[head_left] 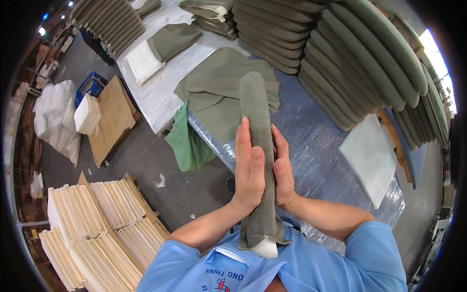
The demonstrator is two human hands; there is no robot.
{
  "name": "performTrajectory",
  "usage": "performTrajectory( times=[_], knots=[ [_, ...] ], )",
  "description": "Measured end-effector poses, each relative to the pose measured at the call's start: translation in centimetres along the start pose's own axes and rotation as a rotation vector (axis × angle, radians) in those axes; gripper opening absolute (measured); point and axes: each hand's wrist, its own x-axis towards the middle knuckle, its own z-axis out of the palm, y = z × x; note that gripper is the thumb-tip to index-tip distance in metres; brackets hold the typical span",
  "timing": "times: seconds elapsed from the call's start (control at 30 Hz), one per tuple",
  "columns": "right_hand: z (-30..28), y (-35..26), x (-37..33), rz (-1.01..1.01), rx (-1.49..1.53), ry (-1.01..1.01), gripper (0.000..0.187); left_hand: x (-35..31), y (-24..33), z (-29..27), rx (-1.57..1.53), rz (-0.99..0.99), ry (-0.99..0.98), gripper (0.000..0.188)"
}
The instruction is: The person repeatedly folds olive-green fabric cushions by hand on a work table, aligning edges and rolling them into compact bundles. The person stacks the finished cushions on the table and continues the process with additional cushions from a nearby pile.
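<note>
A foam cushion in a grey-green knit cover (256, 104) stands on edge before my chest, seen along its narrow side. White foam (265, 248) sticks out of the cover's loose end near my shirt. My left hand (250, 168) presses flat on its left face, and my right hand (281, 170) presses on the right face, so it is held between my palms. Beyond it, loose grey-green covers (209, 80) lie spread on the table (316, 151), which is wrapped in clear film.
Tall stacks of covered cushions (360, 58) stand at the back right. A bare white foam pad (372, 155) lies at the table's right. A half-covered pad (146, 61) lies farther left. Boxes of foam pads (82, 214), a green cloth (187, 141) and cardboard (112, 121) are at the left.
</note>
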Motion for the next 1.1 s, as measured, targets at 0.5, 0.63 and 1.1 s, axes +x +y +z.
performTrajectory(
  times=[0.5,0.63,1.1],
  knots=[
    [1.3,-4.2,-0.8,0.203,0.110,0.003,0.077,-2.4,2.9,-2.3,-0.145,-0.088,-0.103,0.079],
    [1.1,-3.3,-1.4,0.100,0.049,-0.002,0.079,-2.9,4.0,-1.5,0.061,-0.041,-0.107,0.083],
    [-0.9,-3.1,2.5,0.123,0.126,-0.009,0.076,1.9,1.7,-2.4,-0.176,-0.238,0.064,0.073]
  ],
)
